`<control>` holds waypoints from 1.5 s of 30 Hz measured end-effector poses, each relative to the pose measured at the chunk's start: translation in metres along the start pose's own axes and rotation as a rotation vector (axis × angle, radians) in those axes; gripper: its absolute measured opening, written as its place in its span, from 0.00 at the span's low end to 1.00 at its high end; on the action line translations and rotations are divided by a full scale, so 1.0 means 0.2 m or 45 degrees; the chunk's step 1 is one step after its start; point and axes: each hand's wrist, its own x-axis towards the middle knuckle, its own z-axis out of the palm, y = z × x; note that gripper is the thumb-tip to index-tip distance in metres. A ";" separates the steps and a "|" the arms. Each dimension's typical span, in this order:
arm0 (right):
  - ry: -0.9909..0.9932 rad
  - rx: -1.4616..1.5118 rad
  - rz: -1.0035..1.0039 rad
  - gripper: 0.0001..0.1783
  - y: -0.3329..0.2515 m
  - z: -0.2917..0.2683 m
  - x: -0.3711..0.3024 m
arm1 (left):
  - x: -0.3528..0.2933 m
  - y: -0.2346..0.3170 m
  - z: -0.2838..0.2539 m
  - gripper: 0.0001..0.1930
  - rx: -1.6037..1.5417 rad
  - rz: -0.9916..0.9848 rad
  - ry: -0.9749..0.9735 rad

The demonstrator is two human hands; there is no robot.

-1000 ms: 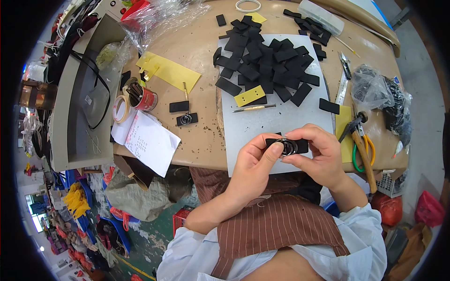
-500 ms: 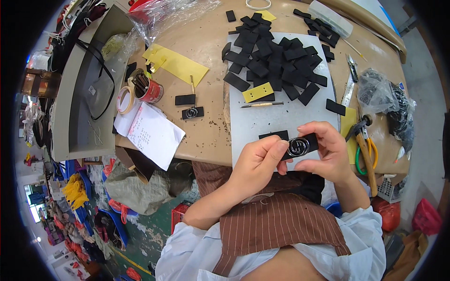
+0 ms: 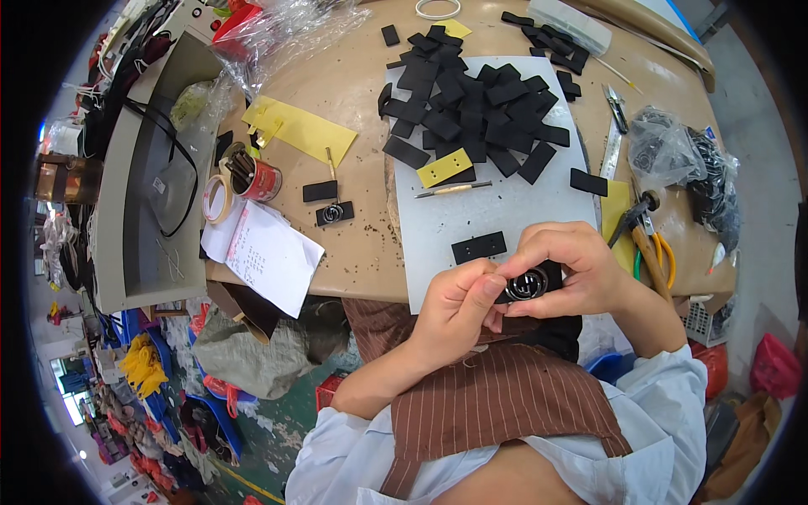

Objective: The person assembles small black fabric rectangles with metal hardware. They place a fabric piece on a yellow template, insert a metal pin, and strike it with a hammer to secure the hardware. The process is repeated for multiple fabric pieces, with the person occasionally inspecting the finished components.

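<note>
Both hands hold one small black rectangular piece with a round metal ring (image 3: 528, 284) at the near edge of the grey work mat (image 3: 505, 210). My left hand (image 3: 459, 310) pinches its left end with thumb and forefinger. My right hand (image 3: 572, 268) wraps over its top and right end. Another black strip with two holes (image 3: 478, 247) lies on the mat just beyond the hands. A heap of black rectangular pieces (image 3: 475, 109) covers the far half of the mat, with a yellow strip (image 3: 444, 167) and a thin tool (image 3: 452, 189) at its near side.
Left of the mat lie two black pieces (image 3: 330, 204), a sheet of paper (image 3: 268, 252), a tape roll (image 3: 215, 199), a red can (image 3: 257, 178) and yellow sheets (image 3: 299, 128). Pliers (image 3: 644, 223) and bags of parts (image 3: 686, 164) sit at the right. A grey machine (image 3: 147, 177) stands far left.
The hands have kept hold of the black piece and shifted slightly toward me and to the right; the fingers have turned it so the ring faces up.
</note>
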 end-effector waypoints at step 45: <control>-0.046 0.460 0.644 0.17 0.04 -0.03 -0.13 | -0.02 0.02 -0.10 0.09 0.330 -0.139 0.094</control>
